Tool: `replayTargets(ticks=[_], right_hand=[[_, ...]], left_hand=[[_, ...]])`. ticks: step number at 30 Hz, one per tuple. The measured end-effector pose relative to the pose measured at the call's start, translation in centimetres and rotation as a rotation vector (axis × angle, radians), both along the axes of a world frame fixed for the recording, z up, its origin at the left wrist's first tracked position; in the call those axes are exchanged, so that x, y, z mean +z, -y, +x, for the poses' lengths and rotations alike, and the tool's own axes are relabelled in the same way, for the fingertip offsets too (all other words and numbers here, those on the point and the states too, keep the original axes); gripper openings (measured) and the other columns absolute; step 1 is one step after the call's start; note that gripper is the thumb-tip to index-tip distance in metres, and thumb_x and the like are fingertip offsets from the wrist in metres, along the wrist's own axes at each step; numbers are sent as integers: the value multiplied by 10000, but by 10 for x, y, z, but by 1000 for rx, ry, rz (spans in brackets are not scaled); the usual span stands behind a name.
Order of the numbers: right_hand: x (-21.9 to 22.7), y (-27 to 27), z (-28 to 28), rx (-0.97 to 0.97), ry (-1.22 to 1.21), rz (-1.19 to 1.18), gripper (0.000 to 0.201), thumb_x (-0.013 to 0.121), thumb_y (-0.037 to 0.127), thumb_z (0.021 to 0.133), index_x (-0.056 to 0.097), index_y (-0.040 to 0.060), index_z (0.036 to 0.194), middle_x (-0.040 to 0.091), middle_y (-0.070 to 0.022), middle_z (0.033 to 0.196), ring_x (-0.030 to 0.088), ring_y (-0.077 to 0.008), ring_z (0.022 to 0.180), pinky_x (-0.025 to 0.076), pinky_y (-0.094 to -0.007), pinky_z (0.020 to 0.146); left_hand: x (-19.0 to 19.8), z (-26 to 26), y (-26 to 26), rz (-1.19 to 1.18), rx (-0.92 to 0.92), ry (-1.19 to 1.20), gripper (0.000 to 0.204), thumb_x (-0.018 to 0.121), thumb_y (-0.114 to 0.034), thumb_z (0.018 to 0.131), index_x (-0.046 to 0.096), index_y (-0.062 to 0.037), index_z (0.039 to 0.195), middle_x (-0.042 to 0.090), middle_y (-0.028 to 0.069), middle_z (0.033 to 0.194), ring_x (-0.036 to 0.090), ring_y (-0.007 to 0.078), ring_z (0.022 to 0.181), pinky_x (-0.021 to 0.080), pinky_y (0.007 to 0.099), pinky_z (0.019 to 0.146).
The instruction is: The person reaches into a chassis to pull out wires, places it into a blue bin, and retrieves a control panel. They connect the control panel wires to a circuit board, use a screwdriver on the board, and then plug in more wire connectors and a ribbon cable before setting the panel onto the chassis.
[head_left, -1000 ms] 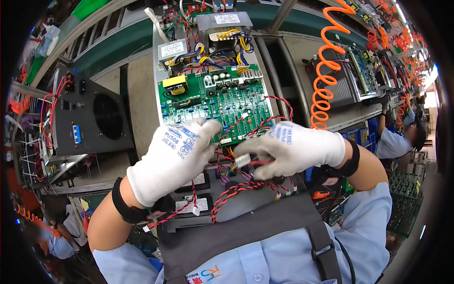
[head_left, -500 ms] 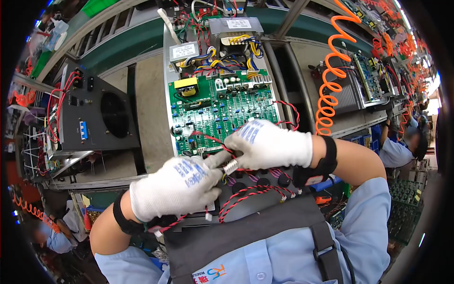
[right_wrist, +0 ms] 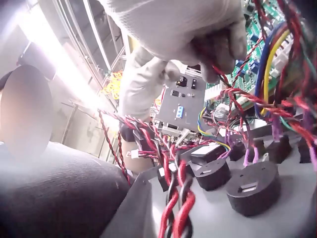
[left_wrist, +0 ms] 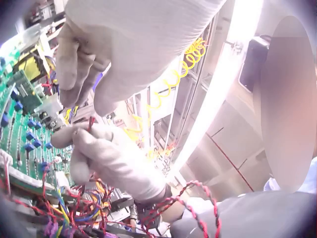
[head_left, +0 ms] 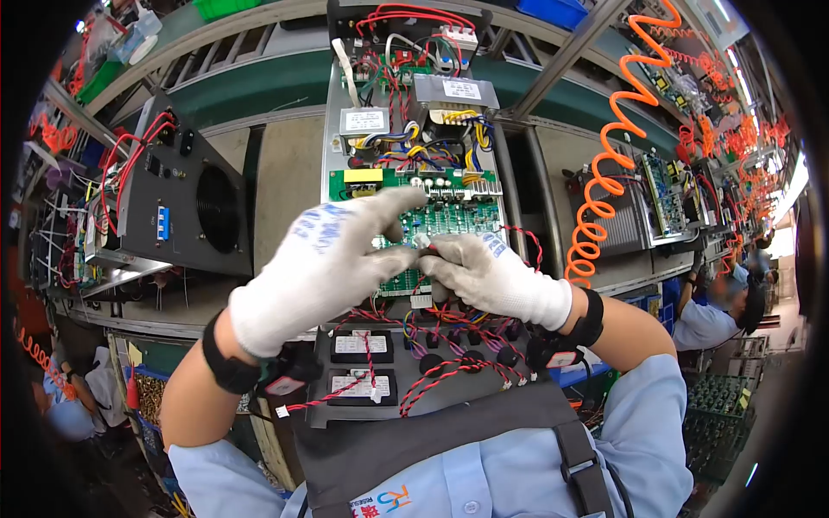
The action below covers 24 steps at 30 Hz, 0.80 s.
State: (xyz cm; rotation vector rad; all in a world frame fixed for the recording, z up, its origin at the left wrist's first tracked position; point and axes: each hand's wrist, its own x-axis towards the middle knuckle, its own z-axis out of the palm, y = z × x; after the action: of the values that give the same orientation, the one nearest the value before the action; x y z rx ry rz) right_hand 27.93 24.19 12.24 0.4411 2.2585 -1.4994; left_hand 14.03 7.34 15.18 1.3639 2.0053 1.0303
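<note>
Both hands wear white knitted gloves with grey-coated fingers. My right hand (head_left: 492, 276) pinches a red-and-black twisted wire with a small white connector (head_left: 421, 240) at its end, over the green circuit board (head_left: 458, 220). The same wire shows between its fingertips in the left wrist view. My left hand (head_left: 328, 250) spans the board's left part, fingers extended, thumb close beside that connector; in the left wrist view the left hand (left_wrist: 109, 44) has nothing between thumb and fingers. A white multi-pin connector (head_left: 420, 301) sits at the board's front edge.
Transformers (head_left: 453, 93) and bundled wires fill the chassis behind the board. Loose twisted wires (head_left: 458, 363) lie over the grey front panel nearest me. A dark fan-fitted unit (head_left: 186, 190) stands left; an orange coiled hose (head_left: 604, 190) hangs right. Another person (head_left: 725, 298) is far right.
My left hand has moved from the board's front edge up over the board, its fingers spread. The right hand now holds a small connector up near the left thumb. The head view has shifted.
</note>
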Motion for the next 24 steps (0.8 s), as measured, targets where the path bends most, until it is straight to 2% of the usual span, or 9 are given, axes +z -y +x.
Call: replayTargets(ticks=[2,3,6,10,11,15,18,22,24], right_hand=[[4,4,0,31,-75,126,279,521,250,995,623,-6,951,637,-100,690,631,-181,624,471,-347,575],[-8,2,3,10,-221,160,213,577,213,967,642,12,994,626,-80,700,624,-162,629,466,-336,571],[-9,5,10,-191,-425,197,176,635,148,926,648,16,1042,630,-74,737,613,-144,634,463,-324,567],[-18,-2,10,-107,-644,268,147,661,106,895,673,10,1006,632,-80,776,596,-143,639,472,-283,591],[-16,-2,10,-86,-648,309,145,676,122,875,688,17,973,644,-98,788,628,-201,689,501,-312,655],[-1,-9,9,48,-541,421,184,706,163,829,704,35,962,675,-129,861,653,-309,846,510,-398,761],[15,-15,8,200,-386,472,168,698,173,835,714,51,949,666,-125,864,647,-301,862,501,-404,770],[-2,-19,21,519,-401,895,104,712,177,789,703,97,855,623,-89,800,614,-289,827,455,-426,763],[-3,-12,19,625,-287,1002,115,695,211,802,670,101,824,605,-88,824,599,-286,862,439,-423,795]], left_hand=[[-26,-1,-9,136,-90,-163,240,653,-78,861,647,36,1072,680,114,838,646,123,674,510,294,609],[-27,-1,-12,85,-79,-155,189,651,-80,888,655,22,1047,651,54,771,609,62,665,476,254,571],[-14,3,-16,-190,78,321,161,637,-98,921,660,8,1039,610,12,727,569,39,629,437,234,534],[-30,8,-18,-263,77,591,161,615,-125,956,647,18,1023,569,-26,718,520,32,586,406,217,507],[-40,7,-18,-273,45,517,165,602,-139,969,646,14,1014,570,-25,726,538,36,585,417,219,509],[-33,9,-14,-307,17,663,194,574,-159,979,624,21,1031,576,-17,747,565,62,568,446,244,521],[-23,8,-8,-372,-35,451,224,550,-182,987,616,27,1034,566,-13,738,586,75,579,455,246,526],[-15,15,7,-566,-164,601,284,525,-222,1001,579,19,1142,576,2,827,598,83,637,472,255,540],[-23,14,16,-440,-355,748,299,524,-225,1008,569,-4,1204,595,23,942,599,83,747,502,241,643]])
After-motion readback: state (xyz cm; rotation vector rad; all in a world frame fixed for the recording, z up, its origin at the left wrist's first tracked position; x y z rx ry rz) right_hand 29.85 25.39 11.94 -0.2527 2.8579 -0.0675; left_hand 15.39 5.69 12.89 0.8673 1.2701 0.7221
